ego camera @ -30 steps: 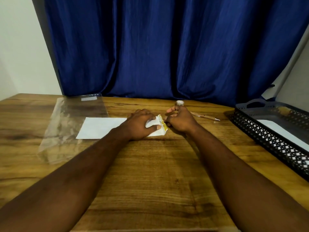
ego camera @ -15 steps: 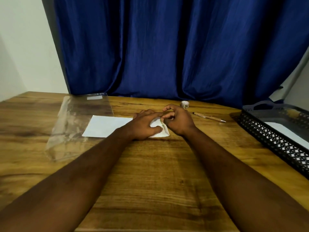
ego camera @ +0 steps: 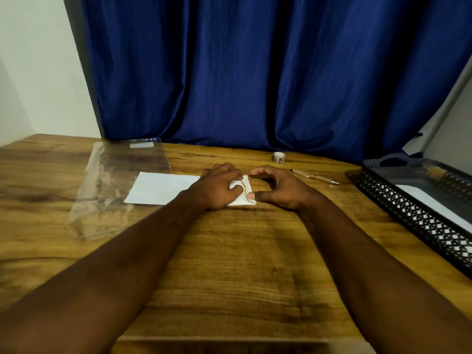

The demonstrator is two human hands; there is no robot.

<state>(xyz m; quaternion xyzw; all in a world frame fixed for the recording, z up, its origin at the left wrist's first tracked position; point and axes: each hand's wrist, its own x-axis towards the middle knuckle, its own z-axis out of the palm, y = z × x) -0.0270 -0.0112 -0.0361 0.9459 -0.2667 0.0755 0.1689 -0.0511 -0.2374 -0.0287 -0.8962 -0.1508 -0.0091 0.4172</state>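
Step in hand, by judgement: sealing the flap of the envelope [ego camera: 163,187], which lies flat on the tabletop [ego camera: 229,264].

The left hand [ego camera: 219,186] presses its right end with flat fingers. The right hand [ego camera: 278,187] is arched and grips nothing, its thumb on the flap edge.

Advise even thumb pressure along the seam.

Count: one envelope, one plastic bag [ego camera: 107,175], one pen [ego camera: 315,176], one tape roll [ego camera: 279,157], one basket [ego camera: 408,208].

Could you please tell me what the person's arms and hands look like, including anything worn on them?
The left forearm and right forearm are bare as far as the frame shows, with no sleeve or cuff in view. The left hand and right hand wear no gloves, and no watch, bracelet or ring is visible. The right thumbnail looks short and unpainted.
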